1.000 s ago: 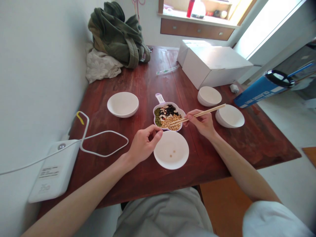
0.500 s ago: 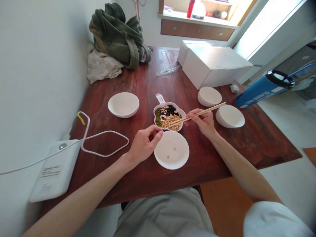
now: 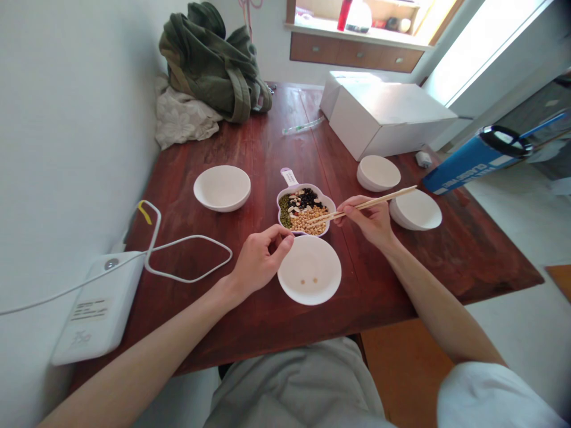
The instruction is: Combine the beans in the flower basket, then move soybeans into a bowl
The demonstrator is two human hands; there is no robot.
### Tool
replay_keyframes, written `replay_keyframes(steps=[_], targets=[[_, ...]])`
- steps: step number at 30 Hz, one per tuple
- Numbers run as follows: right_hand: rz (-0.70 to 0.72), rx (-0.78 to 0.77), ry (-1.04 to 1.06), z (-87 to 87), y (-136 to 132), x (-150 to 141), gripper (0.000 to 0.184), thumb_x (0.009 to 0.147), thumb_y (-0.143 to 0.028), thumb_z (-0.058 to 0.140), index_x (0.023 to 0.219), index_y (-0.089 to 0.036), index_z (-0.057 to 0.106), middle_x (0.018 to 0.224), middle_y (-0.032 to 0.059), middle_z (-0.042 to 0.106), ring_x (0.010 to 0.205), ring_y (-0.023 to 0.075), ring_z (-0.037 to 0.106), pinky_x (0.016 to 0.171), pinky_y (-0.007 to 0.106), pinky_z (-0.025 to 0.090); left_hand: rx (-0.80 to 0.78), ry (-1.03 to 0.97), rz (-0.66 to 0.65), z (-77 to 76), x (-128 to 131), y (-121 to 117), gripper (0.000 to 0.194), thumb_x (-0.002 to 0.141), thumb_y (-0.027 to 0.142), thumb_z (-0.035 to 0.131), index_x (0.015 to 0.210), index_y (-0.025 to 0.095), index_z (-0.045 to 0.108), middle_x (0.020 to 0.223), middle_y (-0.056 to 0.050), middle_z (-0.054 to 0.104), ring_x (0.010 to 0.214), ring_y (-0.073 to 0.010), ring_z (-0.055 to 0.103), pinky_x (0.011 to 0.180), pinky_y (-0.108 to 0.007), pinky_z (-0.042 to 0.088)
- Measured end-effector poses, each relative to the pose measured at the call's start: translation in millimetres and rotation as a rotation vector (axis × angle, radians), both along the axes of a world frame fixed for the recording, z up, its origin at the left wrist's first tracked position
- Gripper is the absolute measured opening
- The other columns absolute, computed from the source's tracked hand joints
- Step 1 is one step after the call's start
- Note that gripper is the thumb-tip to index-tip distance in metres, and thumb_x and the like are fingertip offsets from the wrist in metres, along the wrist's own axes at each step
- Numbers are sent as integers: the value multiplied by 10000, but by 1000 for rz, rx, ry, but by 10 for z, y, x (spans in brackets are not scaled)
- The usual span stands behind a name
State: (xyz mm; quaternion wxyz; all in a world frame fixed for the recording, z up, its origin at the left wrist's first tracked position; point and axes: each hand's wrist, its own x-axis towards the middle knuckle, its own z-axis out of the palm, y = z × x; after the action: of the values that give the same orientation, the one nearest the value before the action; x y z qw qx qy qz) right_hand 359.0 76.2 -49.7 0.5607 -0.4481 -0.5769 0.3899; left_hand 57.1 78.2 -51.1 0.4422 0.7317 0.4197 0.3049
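Note:
A pair of wooden chopsticks (image 3: 379,200) is held in my right hand (image 3: 366,220), the tips down among the soybeans (image 3: 312,220) in a flower-shaped dish (image 3: 332,205) with a purple rim and a labelled handle. Black beans (image 3: 307,197), green mung beans (image 3: 284,212) and pale peanut-like pieces share this dish. Right in front of it stands a white bowl (image 3: 310,255) with two soybeans at its bottom. Thumb and forefinger of my left hand (image 3: 263,255) pinch this bowl's left rim, close to the dish.
Another white bowl (image 3: 223,189) stands at left; two more (image 3: 378,173) (image 3: 414,211) are at right. A blue tumbler (image 3: 477,159) and white box (image 3: 388,116) stand beyond. A cable (image 3: 191,279) and white power bank (image 3: 98,309) lie left. A green bag (image 3: 214,65) is at the back.
The chopsticks and my right hand have shifted slightly right over the soybeans. One soybean in the bowl has rolled a little towards me. My left hand stays at the rim.

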Motion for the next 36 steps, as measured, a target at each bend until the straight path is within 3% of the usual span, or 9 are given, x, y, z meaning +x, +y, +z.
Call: replay_keyframes(steps=[7, 36], targets=[[25, -16, -34, -79, 20, -18, 280, 952, -490, 865, 934, -211, 858, 772, 52, 835, 649, 197, 787, 631, 336, 704, -7, -7, -7, -17, -6, 2, 335, 1085, 467, 615, 998, 181, 766, 734, 12, 685, 616, -124, 542, 584, -267, 375], [30, -45, 13, -135, 60, 10, 275, 950, -460, 879, 930, -187, 851, 766, 60, 844, 631, 188, 798, 611, 298, 698, 10, -5, -2, -12, -1, 1, 316, 1085, 440, 619, 991, 176, 764, 702, 37, 648, 605, -102, 520, 580, -260, 365]])
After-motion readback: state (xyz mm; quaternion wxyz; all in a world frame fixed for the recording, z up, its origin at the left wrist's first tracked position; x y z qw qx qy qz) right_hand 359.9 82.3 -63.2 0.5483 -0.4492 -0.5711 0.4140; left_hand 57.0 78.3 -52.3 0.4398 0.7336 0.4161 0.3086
